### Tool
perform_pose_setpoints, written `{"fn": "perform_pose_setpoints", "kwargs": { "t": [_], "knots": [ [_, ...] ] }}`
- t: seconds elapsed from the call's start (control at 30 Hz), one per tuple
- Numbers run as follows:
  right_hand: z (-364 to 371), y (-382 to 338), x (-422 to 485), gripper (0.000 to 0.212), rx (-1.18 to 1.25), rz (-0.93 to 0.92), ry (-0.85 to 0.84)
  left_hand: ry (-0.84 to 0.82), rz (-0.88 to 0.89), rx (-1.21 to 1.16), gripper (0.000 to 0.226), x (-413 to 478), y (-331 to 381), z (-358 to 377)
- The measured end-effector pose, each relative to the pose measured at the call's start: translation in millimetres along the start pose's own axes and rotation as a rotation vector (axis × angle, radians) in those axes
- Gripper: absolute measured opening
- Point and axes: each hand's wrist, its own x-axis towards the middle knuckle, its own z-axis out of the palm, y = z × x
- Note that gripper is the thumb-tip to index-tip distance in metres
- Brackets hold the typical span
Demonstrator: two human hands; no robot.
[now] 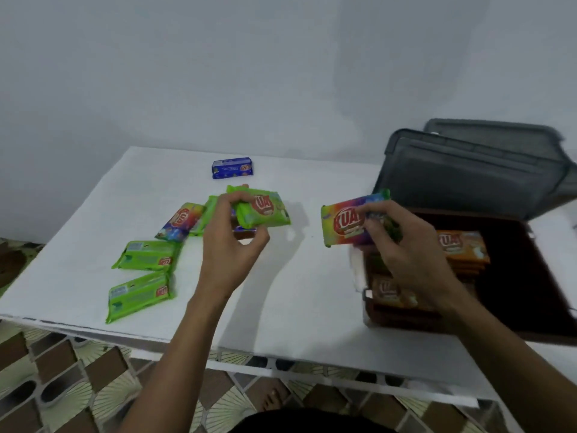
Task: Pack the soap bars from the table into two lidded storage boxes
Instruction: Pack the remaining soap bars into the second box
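Forearms: both reach in from the near edge across the white table (296, 307).
Left hand (231, 242): fingers curled, pinching a green soap bar (265, 210) at its left end. The bar is held above the loose pile, long axis roughly left-right.
Right hand (409, 248): thumb and fingers clamp the right end of a rainbow soap bar (343, 225). It's in the air at the left rim of the open box (515, 292), long axis left-right, label toward the camera.
Open box: right side of the table, dark inside, with its grey lid (468, 179) tipped up on the far side.
Packed so far: orange bars (462, 245) stacked inside toward the far side, more at the near-left corner (387, 289).
Second box: only another grey lid edge (499, 129) shows behind the first lid. Can't tell the rest.
Loose on table: two green bars (146, 256) near-left, another rainbow bar (181, 221) beside the left hand, a blue bar (232, 167) far centre.
Key relation: the box lies right of both hands. The right hand is at its rim, the left well apart to the left.
Call: the rainbow bar probably goes in first, a short move right and down. The green bar has the longer crossing.
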Motion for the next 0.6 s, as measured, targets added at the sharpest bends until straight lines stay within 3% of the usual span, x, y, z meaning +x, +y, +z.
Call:
{"fn": "perform_pose_setpoints", "kwargs": {
  "t": [0.1,0.2,0.4,0.6],
  "knots": [
    [-54.0,10.4,-19.1,0.018,0.118,0.09,0.077,-0.007,-0.149,-0.255,0.046,-5.4,19.3,45.6],
    [-94.2,26.1,-36.6,0.02,0.146,0.169,0.053,-0.045,-0.261,-0.381,0.047,-12.6,29.4,85.6],
    [-108.8,69.5,-48.9,0.026,0.174,0.37,-0.145,-0.095,-0.326,-0.4,0.049,-30.6,35.3,140.8],
    [-80.3,101.6,-36.2,0.027,0.263,0.536,-0.528,-0.079,-0.319,-0.339,0.047,-42.2,38.6,157.9]
  ]
}}
